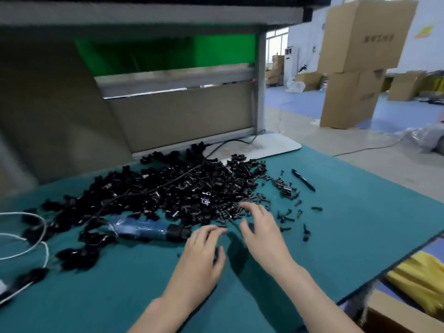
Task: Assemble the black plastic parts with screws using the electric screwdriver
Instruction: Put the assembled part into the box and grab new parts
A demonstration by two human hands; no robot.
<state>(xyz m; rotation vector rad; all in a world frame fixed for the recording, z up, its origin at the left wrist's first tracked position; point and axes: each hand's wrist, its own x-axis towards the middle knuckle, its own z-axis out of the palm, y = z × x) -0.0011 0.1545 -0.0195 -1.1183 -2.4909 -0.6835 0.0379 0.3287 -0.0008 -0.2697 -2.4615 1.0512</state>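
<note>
A big heap of small black plastic parts [173, 188] covers the middle of the green mat [336, 236]. Loose black screws [286, 188] lie scattered to its right. The blue electric screwdriver [146, 228] lies on its side at the heap's near edge, tip pointing right. My left hand [201, 253] hovers palm down just right of the screwdriver's black nose, fingers loosely bent, holding nothing I can see. My right hand [262, 229] reaches over the near edge of the screws, fingers spread and relaxed.
A black pen [303, 179] lies at the mat's far right. A white cord [36, 236] loops at the left edge. A grey panel [182, 111] stands behind the heap. Cardboard boxes [355, 68] are stacked on the floor beyond; yellow material [418, 272] sits below the table's right edge.
</note>
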